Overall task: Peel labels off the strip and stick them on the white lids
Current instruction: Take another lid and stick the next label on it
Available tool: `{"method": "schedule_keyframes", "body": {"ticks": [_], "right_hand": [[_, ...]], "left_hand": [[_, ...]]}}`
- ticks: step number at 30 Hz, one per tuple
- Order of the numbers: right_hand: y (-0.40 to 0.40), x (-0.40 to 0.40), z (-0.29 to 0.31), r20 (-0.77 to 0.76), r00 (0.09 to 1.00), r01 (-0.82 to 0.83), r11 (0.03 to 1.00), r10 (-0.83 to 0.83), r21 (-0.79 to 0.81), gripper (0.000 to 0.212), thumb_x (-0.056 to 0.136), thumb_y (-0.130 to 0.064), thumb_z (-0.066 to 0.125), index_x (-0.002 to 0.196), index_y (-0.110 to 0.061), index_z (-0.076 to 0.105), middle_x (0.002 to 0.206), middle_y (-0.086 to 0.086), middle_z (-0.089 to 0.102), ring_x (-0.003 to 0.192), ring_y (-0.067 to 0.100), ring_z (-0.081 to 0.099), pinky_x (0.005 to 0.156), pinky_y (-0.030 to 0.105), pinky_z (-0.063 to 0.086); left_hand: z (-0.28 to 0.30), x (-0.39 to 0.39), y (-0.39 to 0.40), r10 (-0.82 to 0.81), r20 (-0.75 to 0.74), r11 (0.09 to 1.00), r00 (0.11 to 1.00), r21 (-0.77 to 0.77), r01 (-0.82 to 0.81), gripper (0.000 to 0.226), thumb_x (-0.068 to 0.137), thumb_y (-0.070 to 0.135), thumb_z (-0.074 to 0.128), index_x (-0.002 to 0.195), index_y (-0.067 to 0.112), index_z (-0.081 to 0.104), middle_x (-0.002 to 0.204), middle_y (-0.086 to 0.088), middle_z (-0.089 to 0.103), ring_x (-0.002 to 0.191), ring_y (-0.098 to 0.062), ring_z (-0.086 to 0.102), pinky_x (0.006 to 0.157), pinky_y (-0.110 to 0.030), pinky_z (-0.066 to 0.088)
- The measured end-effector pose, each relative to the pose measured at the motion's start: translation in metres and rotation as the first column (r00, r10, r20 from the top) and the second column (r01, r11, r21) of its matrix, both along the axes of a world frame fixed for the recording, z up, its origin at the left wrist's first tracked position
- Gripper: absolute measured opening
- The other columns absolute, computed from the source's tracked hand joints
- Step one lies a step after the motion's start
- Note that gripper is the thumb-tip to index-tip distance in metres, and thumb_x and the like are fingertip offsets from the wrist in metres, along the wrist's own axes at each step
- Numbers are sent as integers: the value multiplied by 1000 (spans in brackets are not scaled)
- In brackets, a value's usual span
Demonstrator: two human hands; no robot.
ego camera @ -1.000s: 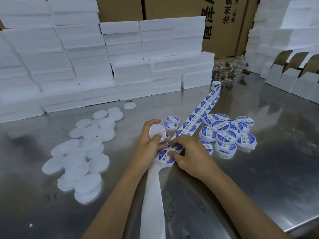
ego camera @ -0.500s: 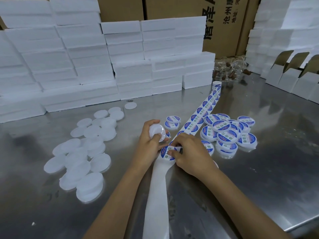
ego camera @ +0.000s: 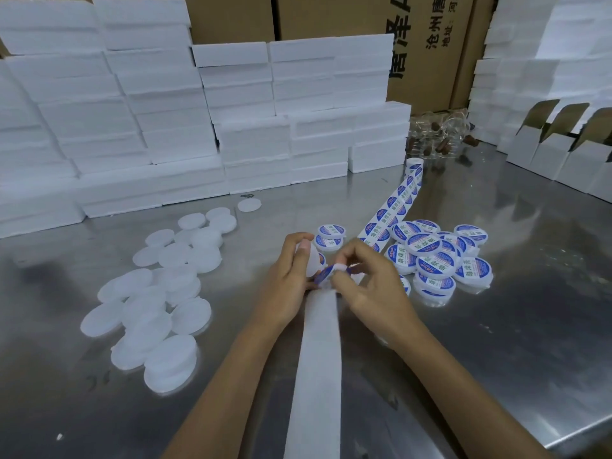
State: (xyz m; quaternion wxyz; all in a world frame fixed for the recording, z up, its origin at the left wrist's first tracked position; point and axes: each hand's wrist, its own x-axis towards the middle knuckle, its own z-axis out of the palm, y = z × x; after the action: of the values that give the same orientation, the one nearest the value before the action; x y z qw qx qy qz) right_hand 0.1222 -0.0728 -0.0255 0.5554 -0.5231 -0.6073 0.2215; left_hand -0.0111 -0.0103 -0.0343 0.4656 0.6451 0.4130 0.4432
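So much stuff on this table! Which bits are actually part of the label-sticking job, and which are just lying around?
In use:
label strip
peeled label pinched by right hand
white lid held in left hand
plain lids
labelled lids

Just lying about:
foam blocks
cardboard cartons
folded boxes
glass jars

Two hands (ego camera: 291, 279) – one label strip (ego camera: 394, 210) – three open cartons (ego camera: 556, 154).

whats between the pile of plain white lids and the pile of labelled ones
In the head view, both hands sit between the plain lids and labelled lids: left hand, right hand, plus the backing strip.
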Motion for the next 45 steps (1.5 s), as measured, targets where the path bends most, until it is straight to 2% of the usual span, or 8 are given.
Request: {"method": "schedule_keyframes", "body": {"ticks": [4, 13, 18, 25, 32, 36, 40, 45], "right_hand": [[9, 7, 15, -275, 961, 11, 1000, -7, 11, 10, 87, 1, 60, 85, -8, 54, 82, 9, 59, 78, 24, 60, 69, 36, 51], [39, -19, 19, -323, 946, -29, 996, 1, -82, 19, 81, 1, 67, 84, -15, 59, 82, 1, 65, 71, 9, 63, 61, 25, 55], [38, -22, 13, -255, 967, -37, 998, 21, -58, 24, 80, -4, 73, 83, -24, 60, 82, -9, 67, 76, 7, 66, 69, 27, 58], [39, -23, 10, -206, 978, 5, 998, -18, -65, 22, 79, -6, 74, 89, -20, 60, 85, -9, 67, 75, 9, 66, 68, 30, 59], [40, -20, 4, -1, 989, 150, 989, -150, 3, 28, 77, -21, 78, 91, -31, 57, 97, -13, 59, 75, 1, 57, 62, 10, 45], [38, -16, 2, 67, 976, 210, 978, -209, -17, 66, 70, -46, 81, 122, -30, 43, 108, -14, 45, 84, -4, 50, 65, 9, 40], [33, -18, -1, 284, 924, 265, 964, -256, 5, 51, 68, -79, 60, 86, -33, 44, 88, -16, 48, 82, -4, 50, 59, 21, 38], [34, -19, -1, 361, 899, 238, 968, -248, 73, 28, 91, -63, 48, 72, -42, 44, 61, -21, 50, 64, -2, 50, 50, 20, 26]], "left_hand": [[5, 1, 2, 36, 163, 993, 986, -117, -17, 24, 108, 18, 35, 118, 24, 57, 113, -18, 66, 87, -31, 75, 64, -28, 60], [20, -9, 6, 121, 643, 916, 756, -365, 164, 25, 101, 17, 44, 114, 6, 63, 108, -19, 71, 96, -33, 69, 82, -43, 59], [25, -8, 3, 91, 653, 904, 752, -372, 213, 56, 105, 49, 29, 117, 6, 63, 128, -24, 65, 105, -32, 66, 90, -41, 54], [29, -2, -2, 86, 652, 899, 754, -376, 223, 61, 104, 51, 27, 121, 4, 62, 132, -26, 61, 133, -42, 50, 108, -49, 43], [28, 2, -6, 84, 638, 909, 765, -363, 203, 50, 106, 43, 31, 117, 4, 60, 136, -30, 55, 121, -40, 58, 108, -49, 42], [29, -2, -5, 118, 684, 904, 720, -374, 207, 47, 106, 41, 32, 109, 5, 62, 114, -20, 68, 111, -34, 63, 100, -46, 48], [32, 0, -7, 100, 721, 896, 686, -365, 252, 47, 106, 41, 32, 109, 4, 60, 113, -24, 68, 105, -34, 66, 107, -50, 43], [33, 0, -9, 74, 719, 888, 691, -363, 283, 45, 106, 39, 31, 106, 4, 60, 116, -25, 64, 108, -35, 61, 100, -45, 47]]}}
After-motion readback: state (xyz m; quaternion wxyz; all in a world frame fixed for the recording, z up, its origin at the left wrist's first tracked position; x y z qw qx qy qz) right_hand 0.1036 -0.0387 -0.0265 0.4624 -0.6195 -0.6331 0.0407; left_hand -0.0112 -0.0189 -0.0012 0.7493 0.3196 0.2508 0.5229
